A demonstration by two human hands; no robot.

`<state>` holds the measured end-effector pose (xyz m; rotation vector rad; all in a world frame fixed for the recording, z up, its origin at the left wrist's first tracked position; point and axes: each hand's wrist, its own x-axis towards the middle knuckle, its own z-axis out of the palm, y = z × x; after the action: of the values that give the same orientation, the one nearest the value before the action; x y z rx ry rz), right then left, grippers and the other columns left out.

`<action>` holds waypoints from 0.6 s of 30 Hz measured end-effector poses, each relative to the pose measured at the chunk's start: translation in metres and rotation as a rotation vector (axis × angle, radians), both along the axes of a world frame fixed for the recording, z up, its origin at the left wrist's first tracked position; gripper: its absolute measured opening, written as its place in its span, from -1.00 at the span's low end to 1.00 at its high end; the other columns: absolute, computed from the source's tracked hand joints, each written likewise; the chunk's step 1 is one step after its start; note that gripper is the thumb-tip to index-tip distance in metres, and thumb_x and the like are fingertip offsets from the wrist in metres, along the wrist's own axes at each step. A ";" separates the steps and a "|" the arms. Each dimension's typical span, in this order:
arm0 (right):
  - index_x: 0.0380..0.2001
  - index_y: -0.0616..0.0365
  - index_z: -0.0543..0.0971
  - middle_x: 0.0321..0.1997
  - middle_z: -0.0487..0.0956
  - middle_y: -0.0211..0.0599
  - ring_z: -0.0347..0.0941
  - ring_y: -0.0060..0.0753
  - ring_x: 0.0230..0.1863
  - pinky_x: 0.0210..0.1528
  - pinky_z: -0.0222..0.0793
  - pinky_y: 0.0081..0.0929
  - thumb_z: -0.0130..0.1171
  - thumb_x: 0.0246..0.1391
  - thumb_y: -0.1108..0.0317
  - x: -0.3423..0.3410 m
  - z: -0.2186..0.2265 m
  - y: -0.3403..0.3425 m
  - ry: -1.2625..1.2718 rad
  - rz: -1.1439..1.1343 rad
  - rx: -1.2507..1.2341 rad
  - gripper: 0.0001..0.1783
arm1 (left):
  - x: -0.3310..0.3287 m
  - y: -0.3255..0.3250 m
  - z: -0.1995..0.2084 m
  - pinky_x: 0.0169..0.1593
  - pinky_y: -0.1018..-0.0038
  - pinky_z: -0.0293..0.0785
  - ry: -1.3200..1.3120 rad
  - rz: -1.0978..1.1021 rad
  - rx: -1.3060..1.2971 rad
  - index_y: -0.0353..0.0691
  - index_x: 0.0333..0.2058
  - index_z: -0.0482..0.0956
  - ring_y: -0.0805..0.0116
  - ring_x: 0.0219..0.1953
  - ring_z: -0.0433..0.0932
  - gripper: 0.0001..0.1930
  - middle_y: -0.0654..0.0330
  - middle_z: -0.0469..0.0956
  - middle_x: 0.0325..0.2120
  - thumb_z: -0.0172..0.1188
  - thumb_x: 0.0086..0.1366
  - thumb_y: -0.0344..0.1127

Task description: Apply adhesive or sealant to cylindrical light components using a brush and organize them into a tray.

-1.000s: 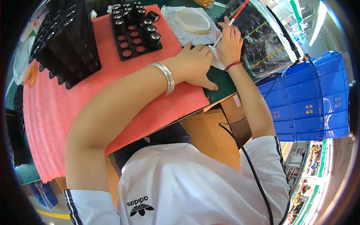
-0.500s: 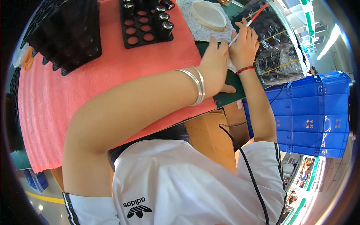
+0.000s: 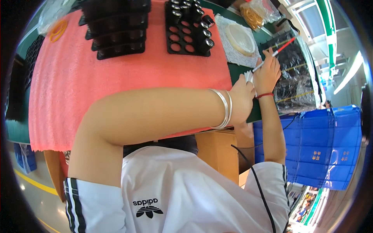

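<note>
My right hand (image 3: 268, 73), a red cord at its wrist, grips a thin red-and-white stick (image 3: 280, 49) that looks like a brush or pen; its tip points down-left. Beside it my left hand (image 3: 243, 99), below silver bangles, has its fingers curled on a crumpled white wipe (image 3: 249, 76), close to the stick's tip. The left fingertips are partly hidden behind the hand. Just beyond both hands, a shallow round translucent dish (image 3: 237, 38) rests on a folded white cloth (image 3: 230, 55).
A pink foam mat (image 3: 74, 89) covers much of the green table. On it are a black holed tray (image 3: 182, 53) with several black-and-silver cylinders and stacked black trays (image 3: 118, 35). Plastic-wrapped black material (image 3: 295, 83) lies right, above a blue crate (image 3: 307, 143). Rubber bands (image 3: 251, 16) sit at the back.
The whole view has shifted, so the table appears further right and lower. My left hand, earlier spread with its thumb out, has closed on the white wipe. The right hand keeps the stick.
</note>
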<state>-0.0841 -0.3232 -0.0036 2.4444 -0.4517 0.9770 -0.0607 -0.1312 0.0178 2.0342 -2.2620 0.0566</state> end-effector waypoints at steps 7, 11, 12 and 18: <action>-0.10 0.05 0.36 0.06 0.39 -0.35 0.27 -0.18 0.03 0.03 0.09 -0.19 0.04 0.00 0.35 -0.004 0.005 0.002 -0.115 0.162 0.097 -0.67 | 0.039 0.036 0.012 -0.27 0.39 0.41 0.057 0.033 -0.542 -0.26 -0.40 0.49 0.28 -0.29 0.45 -0.59 0.18 0.47 -0.43 0.14 0.02 0.03; -0.12 0.11 0.38 -0.02 0.44 -0.29 0.29 -0.16 -0.02 0.04 0.04 -0.23 -0.02 0.04 0.38 -0.008 0.018 -0.005 -0.188 0.351 0.088 -0.71 | 0.075 0.076 0.010 -0.41 0.46 0.49 -0.050 0.284 -0.566 -0.24 -0.42 0.44 0.30 -0.35 0.49 -0.69 0.20 0.46 -0.44 0.22 -0.04 -0.13; -0.12 0.12 0.39 -0.04 0.45 -0.27 0.29 -0.16 -0.03 0.04 0.04 -0.24 -0.03 0.05 0.38 -0.008 0.027 -0.001 -0.207 0.397 0.070 -0.72 | 0.085 0.084 0.007 -0.42 0.46 0.49 -0.102 0.358 -0.582 -0.24 -0.42 0.44 0.29 -0.35 0.49 -0.68 0.19 0.46 -0.45 0.22 -0.03 -0.12; -0.22 0.26 0.47 -0.28 0.46 -0.21 0.35 -0.30 -0.24 -0.14 0.19 -0.39 -0.27 0.23 0.17 0.027 0.091 0.026 -0.554 0.668 0.193 -0.59 | 0.109 0.091 0.001 -0.40 0.41 0.51 -0.047 0.574 -0.468 -0.28 -0.41 0.45 0.23 -0.40 0.53 -0.59 0.10 0.48 -0.47 0.21 -0.02 -0.01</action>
<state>-0.0575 -0.2970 0.0873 2.5107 0.1386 1.9861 0.0482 -0.0399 0.0186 2.3184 -1.4197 0.6127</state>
